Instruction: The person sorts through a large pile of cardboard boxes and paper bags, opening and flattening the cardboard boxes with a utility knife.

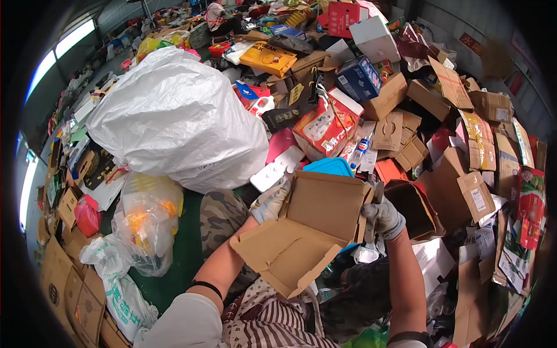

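An opened brown cardboard box (322,203) is held over my lap, its lid flap folded down toward me. My left hand (271,204), in a pale work glove, grips the box's left edge. At the right side of the box my gloved right hand (387,219) is closed, fingers curled at the cardboard edge. A narrow greyish piece shows beside these fingers; I cannot tell whether it is a tool. Just behind the box lies a blue plastic lid or tray (329,166).
A large white sack (180,116) bulges at the left, with a clear bag (145,223) of orange items below it. Cardboard, cartons and a red gift box (328,124) are heaped ahead and right. Another person (217,17) is in the far background.
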The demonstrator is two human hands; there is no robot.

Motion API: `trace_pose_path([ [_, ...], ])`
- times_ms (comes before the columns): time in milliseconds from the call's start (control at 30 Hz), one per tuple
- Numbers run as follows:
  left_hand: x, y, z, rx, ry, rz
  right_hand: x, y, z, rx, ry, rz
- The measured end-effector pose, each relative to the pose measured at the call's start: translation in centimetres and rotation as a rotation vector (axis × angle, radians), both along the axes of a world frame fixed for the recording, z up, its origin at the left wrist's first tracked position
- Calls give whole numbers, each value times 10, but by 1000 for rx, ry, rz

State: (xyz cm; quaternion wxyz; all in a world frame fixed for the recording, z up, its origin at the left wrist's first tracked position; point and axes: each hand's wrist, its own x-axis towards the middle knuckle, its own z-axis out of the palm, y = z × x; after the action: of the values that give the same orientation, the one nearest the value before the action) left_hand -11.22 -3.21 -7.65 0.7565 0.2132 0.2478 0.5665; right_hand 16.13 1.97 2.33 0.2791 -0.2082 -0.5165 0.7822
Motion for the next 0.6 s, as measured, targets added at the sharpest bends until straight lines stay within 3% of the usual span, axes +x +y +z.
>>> trace_pose_path([
  [133, -1, 1, 1, 70, 141, 243, -8, 8, 20, -61, -110, -227],
  [200, -11, 3, 2, 66, 270, 450, -5, 26, 8, -10, -274, -354],
  [267, -20, 14, 2, 100, 322, 679, -2, 42, -16, -110, -454, -374],
  [367, -13, 12, 12, 138, 482, 805, -16, 35, -23, 142, -611, -330],
  [400, -13, 10, 13, 159, 535, 833, -22, 31, -26, 157, -493, -373],
  [500, -27, 11, -7, 63, 1021, 858, -19, 43, -46, 38, -394, -377],
  [600, -34, 5, 1, -166, 1431, 776, -24, 29, -18, 53, -234, -327],
])
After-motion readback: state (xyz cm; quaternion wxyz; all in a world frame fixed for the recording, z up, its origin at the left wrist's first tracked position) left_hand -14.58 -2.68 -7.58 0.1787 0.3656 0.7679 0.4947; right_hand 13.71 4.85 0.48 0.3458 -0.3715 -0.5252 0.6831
